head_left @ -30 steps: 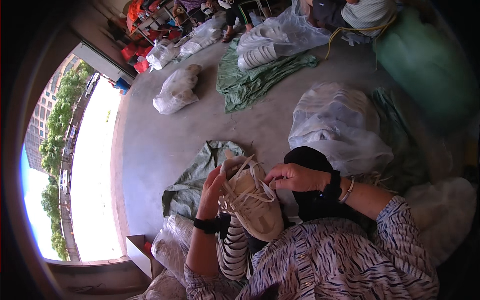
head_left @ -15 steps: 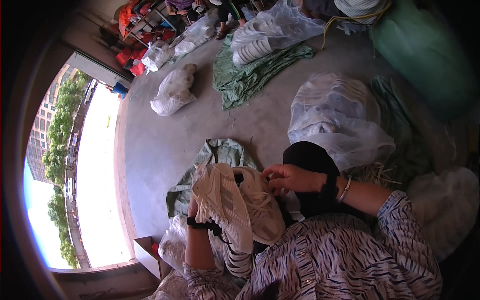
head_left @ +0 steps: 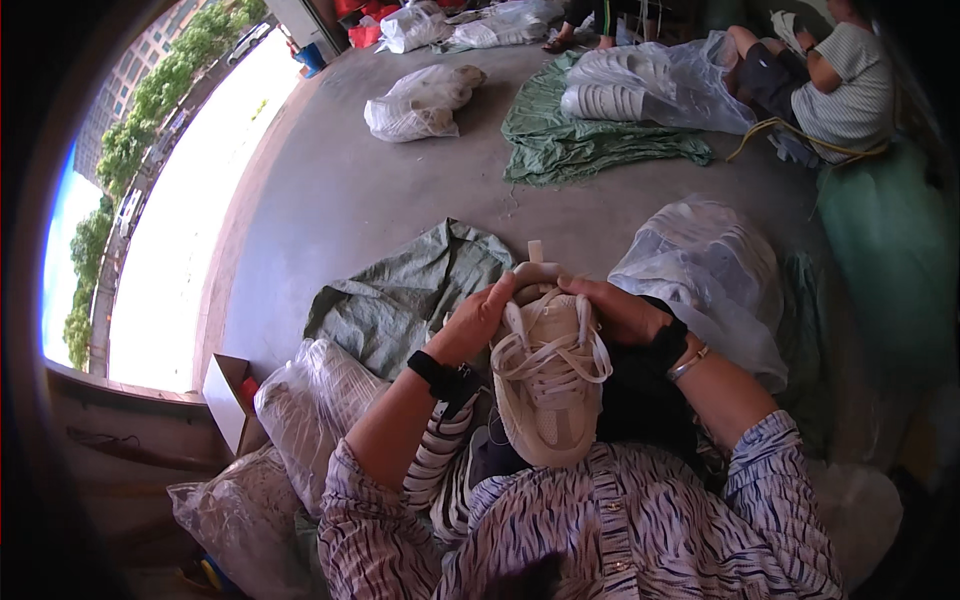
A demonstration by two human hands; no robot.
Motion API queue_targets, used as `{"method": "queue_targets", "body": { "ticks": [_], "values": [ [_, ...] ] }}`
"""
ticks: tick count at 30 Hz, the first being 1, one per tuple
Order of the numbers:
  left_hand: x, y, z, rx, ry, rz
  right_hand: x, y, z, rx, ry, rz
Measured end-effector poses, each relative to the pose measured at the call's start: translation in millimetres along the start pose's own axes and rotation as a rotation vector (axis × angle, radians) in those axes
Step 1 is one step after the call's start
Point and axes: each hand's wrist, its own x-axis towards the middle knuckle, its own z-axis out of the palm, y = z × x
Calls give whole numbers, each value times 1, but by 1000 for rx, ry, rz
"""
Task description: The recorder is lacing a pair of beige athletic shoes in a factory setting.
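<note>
In front of my chest is a beige lace-up sneaker [head_left: 548, 400], its toe toward me and its heel pull tab pointing away. My left hand [head_left: 478, 322] is closed on the left side of its ankle collar. On the other side of the opening, my right hand [head_left: 622, 312] grips the collar, thumb near the rim. White laces hang in loose loops over the tongue. A stack of striped white shoes [head_left: 437, 455] lies below my left forearm, partly hidden by it.
A green woven sheet [head_left: 410, 295] lies beyond my left hand. Clear bags of shoes stand at the left [head_left: 315, 405] and right [head_left: 700, 270]. Farther off are a white bag [head_left: 415, 105], another green sheet [head_left: 560, 150] and a seated person [head_left: 845, 90]. A bright doorway opens at left.
Two sneakers showed side by side at my hands before; now one shows, centred and toe toward me. My right hand has closed on its collar. The view has turned, bringing the seated person into sight.
</note>
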Motion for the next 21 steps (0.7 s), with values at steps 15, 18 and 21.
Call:
{"method": "queue_targets", "body": {
  "ticks": [15, 18, 21],
  "values": [
    [-175, 66, -17, -171, 341, -7, -14, -50, 177, -1640, -342, -1054],
    [-204, 50, -13, -335, 673, 242, 1, -18, 136, -1376, 6, -718],
    [-199, 73, -20, -341, 797, 393, 21, 17, 125, -1542, -452, -348]
  ]
}}
